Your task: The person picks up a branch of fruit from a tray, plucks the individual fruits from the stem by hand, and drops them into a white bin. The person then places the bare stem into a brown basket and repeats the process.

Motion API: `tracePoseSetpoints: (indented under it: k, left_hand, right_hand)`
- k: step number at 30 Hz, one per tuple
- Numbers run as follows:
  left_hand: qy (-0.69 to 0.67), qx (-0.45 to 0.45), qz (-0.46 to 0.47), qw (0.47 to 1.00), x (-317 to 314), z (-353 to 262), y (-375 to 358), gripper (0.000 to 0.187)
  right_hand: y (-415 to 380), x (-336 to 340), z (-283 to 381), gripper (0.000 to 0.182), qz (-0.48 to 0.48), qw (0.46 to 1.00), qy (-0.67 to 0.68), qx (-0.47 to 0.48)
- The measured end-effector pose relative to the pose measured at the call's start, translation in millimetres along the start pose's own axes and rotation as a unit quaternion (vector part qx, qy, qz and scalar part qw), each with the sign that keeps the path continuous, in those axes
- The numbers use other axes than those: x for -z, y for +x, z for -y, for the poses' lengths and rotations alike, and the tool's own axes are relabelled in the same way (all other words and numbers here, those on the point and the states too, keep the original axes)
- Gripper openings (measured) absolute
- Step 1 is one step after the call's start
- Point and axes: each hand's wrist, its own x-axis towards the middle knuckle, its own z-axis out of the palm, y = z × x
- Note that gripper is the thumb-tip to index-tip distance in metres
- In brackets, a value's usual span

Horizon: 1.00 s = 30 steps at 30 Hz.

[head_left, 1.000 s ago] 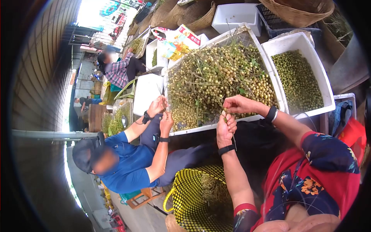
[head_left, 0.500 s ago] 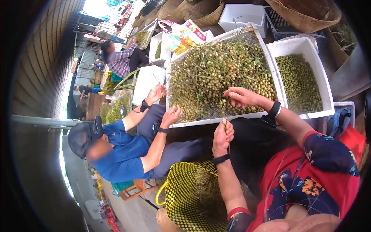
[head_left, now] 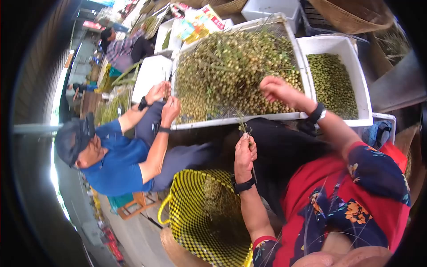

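My left hand [head_left: 245,155] is closed around a thin green twig [head_left: 243,126], held upright just off the near edge of a white-framed mesh tray [head_left: 231,123]. A thick heap of small round yellow-green fruits on stems [head_left: 231,73] covers the tray. Over the right part of that heap is my right hand [head_left: 279,92], its fingers curled together and slightly blurred. Whatever those fingers hold, if anything, is hidden. Right of the tray stands a white foam box [head_left: 363,95] containing loose green fruits [head_left: 330,82]. A yellow-and-black woven basket [head_left: 182,196] with plant scraps sits below my left forearm.
Close on the left, a co-worker in a blue shirt [head_left: 118,153] has both hands at the tray's left edge. Another person in a plaid shirt [head_left: 122,49] sits farther back. A white foam lid [head_left: 152,73], a printed bag [head_left: 200,24] and a wicker basket [head_left: 351,15] surround the tray.
The camera view has turned, so the scene sits farther left and higher. My right hand has moved right, away from the twig; my left hand with the twig is slightly farther from the tray.
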Motion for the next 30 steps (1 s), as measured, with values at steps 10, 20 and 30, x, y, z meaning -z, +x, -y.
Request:
tracePoseSetpoints:
  k: [10, 20, 30]
  left_hand:
    - [0.136, -0.23, -0.352, 0.897, 44, 28, -108, 0.028]
    - [0.014, -0.23, -0.456, 0.859, 12, 46, -172, 0.025]
    - [0.44, -0.211, -0.282, 0.826, 10, 154, -13, 0.038]
  right_hand:
    - [-79, 205, 36, 0.023, -0.133, 0.735, -0.617, 0.25]
    - [-46, 143, 1, 0.018, -0.021, 0.8, -0.581, 0.149]
    - [4, 44, 14, 0.01, 0.015, 0.723, -0.642, 0.254]
